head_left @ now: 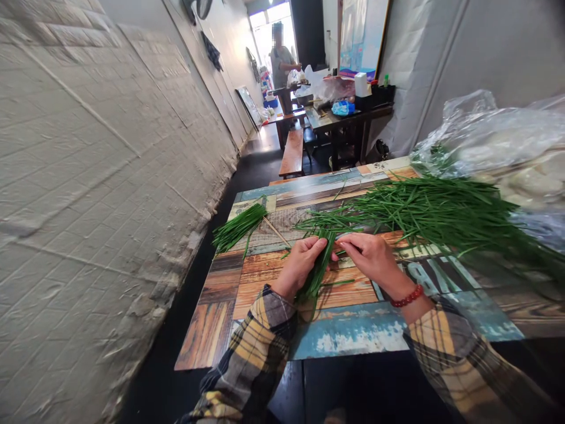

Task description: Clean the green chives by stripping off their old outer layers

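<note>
Where hands (305,258) converge, green stalks (318,275) slant toward near left.

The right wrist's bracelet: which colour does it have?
The bracelet is red, shown in the head view.

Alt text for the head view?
Bare left hand holds a bunch of slender green leaves, bare right hand close beside it, over a multicoloured plank-patterned table. A loose green leaf heap lies right, a neat green bundle left.
</note>
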`<state>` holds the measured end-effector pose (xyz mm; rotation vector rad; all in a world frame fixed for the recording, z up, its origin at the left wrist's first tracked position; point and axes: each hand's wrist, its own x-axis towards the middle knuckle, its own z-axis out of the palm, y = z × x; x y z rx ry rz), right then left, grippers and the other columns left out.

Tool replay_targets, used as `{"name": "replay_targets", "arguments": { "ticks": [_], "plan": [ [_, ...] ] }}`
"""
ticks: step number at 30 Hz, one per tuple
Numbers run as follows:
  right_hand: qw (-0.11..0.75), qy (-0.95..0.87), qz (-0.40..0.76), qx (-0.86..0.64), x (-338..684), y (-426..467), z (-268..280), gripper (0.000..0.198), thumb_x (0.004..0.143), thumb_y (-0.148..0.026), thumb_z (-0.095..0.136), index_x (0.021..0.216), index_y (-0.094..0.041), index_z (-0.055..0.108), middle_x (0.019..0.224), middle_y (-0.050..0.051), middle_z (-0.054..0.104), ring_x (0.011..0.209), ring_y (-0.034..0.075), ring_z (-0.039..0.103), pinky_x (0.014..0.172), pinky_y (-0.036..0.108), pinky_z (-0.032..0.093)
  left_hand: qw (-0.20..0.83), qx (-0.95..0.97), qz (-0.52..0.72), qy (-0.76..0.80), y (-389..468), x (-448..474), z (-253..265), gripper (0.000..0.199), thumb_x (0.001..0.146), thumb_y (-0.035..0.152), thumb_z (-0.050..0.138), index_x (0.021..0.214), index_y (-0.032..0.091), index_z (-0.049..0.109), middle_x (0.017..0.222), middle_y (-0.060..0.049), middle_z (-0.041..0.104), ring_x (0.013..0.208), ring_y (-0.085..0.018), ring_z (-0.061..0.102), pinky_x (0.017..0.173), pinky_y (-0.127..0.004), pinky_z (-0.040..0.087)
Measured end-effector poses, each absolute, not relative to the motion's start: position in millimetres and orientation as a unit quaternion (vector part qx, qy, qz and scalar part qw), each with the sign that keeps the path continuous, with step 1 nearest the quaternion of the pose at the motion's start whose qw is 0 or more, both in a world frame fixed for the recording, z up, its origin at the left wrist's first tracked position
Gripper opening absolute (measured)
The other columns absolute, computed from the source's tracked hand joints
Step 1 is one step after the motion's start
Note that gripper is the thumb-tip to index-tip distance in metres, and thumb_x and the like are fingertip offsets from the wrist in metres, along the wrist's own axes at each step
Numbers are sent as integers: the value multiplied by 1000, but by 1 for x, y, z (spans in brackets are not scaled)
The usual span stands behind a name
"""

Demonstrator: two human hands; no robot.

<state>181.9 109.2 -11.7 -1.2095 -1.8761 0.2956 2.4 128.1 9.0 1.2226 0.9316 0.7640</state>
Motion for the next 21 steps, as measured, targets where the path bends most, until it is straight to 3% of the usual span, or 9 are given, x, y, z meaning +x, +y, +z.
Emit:
{"name": "replay_targets", "arguments": {
  "ticks": [5, 10, 14, 16, 18, 21],
  "plan": [
    [401, -746, 117, -519, 181, 108, -8, 20, 89, -27, 49, 91, -19, 67, 85, 5, 72, 78, 19, 66, 69, 29, 47, 649, 550, 337, 404, 127, 6, 8, 42, 81, 51, 55, 87, 11, 64, 70, -5, 68, 49, -9, 55, 48, -20, 43],
    [384, -730, 140, -548, 180, 106, -2, 36, 89, -34, 51, 121, -18, 57, 73, 2, 69, 66, 18, 64, 61, 27, 47, 564, 635, 332, 410, 126, 16, 3, 35, 84, 44, 51, 76, 12, 60, 67, -2, 63, 55, -11, 54, 53, -22, 43],
    [418, -739, 125, -513, 183, 110, -6, 28, 88, -34, 51, 109, -21, 66, 99, 6, 71, 84, 19, 66, 73, 29, 50, 470, 734, 317, 373, 124, 19, 5, 25, 84, 34, 54, 87, 12, 65, 84, -4, 67, 79, -16, 58, 74, -25, 46],
    [451, -723, 131, -507, 186, 112, -8, 24, 87, -34, 53, 99, -21, 69, 98, 6, 71, 83, 19, 66, 72, 30, 51, 478, 735, 318, 360, 126, 14, 9, 28, 82, 33, 57, 101, 13, 65, 92, -5, 68, 87, -17, 59, 81, -27, 45],
    [479, -697, 150, -512, 190, 112, -7, 22, 85, -35, 55, 94, -21, 70, 91, 6, 72, 74, 18, 65, 65, 28, 51, 508, 686, 354, 383, 130, 5, 13, 36, 82, 34, 57, 111, 13, 61, 93, -7, 69, 83, -16, 61, 78, -27, 47],
    [488, -676, 191, -518, 197, 109, 1, 24, 83, -37, 57, 93, -20, 70, 86, 5, 72, 62, 15, 62, 54, 25, 48, 519, 584, 449, 433, 138, -12, 20, 38, 83, 38, 56, 111, 12, 60, 84, -6, 68, 67, -12, 61, 66, -25, 48]
  ]
}}
